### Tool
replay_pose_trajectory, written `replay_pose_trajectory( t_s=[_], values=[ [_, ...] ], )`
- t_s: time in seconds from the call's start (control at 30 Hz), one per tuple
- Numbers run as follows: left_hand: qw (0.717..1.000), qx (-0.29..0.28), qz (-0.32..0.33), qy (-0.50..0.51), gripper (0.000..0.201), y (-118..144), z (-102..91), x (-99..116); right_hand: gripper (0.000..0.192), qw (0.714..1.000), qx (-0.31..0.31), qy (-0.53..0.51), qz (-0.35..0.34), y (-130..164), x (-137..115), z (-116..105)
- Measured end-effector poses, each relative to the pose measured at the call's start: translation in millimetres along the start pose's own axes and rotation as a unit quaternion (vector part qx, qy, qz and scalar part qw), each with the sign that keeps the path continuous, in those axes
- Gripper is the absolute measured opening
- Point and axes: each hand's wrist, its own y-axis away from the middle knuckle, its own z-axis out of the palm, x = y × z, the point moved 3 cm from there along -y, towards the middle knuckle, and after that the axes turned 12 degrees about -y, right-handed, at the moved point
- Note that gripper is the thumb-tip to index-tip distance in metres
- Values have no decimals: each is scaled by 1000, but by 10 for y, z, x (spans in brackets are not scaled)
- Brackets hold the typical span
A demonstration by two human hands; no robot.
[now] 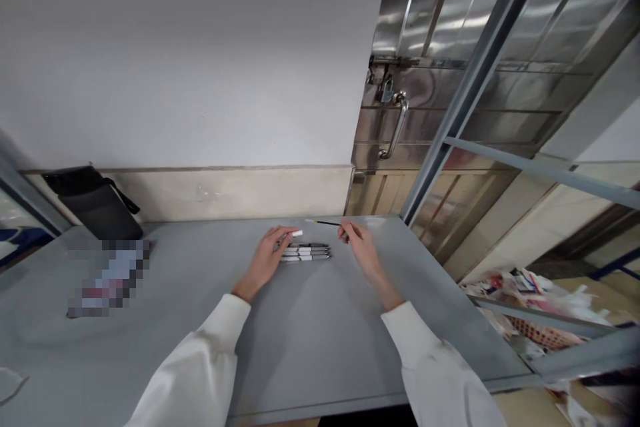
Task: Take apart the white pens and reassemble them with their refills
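Note:
My left hand (266,257) holds a short white pen part (295,233) between its fingertips, just above a row of three grey-and-white pens (306,252) lying side by side on the grey table (300,333). My right hand (361,248) pinches a thin dark refill (327,223) that points left, its pale tip over the table's far edge. The two hands are a short way apart with the pens between them. White sleeves cover both forearms.
A black pouch (93,203) leans against the wall at the back left, with a blurred flat item (110,277) in front of it. A metal door with handle and padlock (393,113) stands behind right. A metal frame post (450,127) rises at the table's right corner; clutter (530,307) lies below right.

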Motion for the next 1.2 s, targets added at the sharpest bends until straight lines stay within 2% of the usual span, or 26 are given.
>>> replay_pose_trajectory(
  t_s=[0.13, 0.37, 0.73, 0.97, 1.2],
  values=[
    [1000, 6, -7, -2, 31, -11, -3, -34, 40, 999, -13, 38, -12, 16, -53, 5],
    [999, 20, -25, -2, 31, -26, -16, -81, 36, 994, -35, 99, -24, 44, -98, 0],
    [999, 19, -44, 4, 31, -22, 0, -100, 29, 992, -35, 113, -37, 64, -162, 5],
    [999, 7, -38, 8, 29, -30, -6, 7, 25, 990, -78, 108, -55, 95, -132, 111],
    [997, 6, -66, 25, 24, -25, 26, 13, 29, 991, -107, 79, -22, 154, -146, 211]
  ],
)
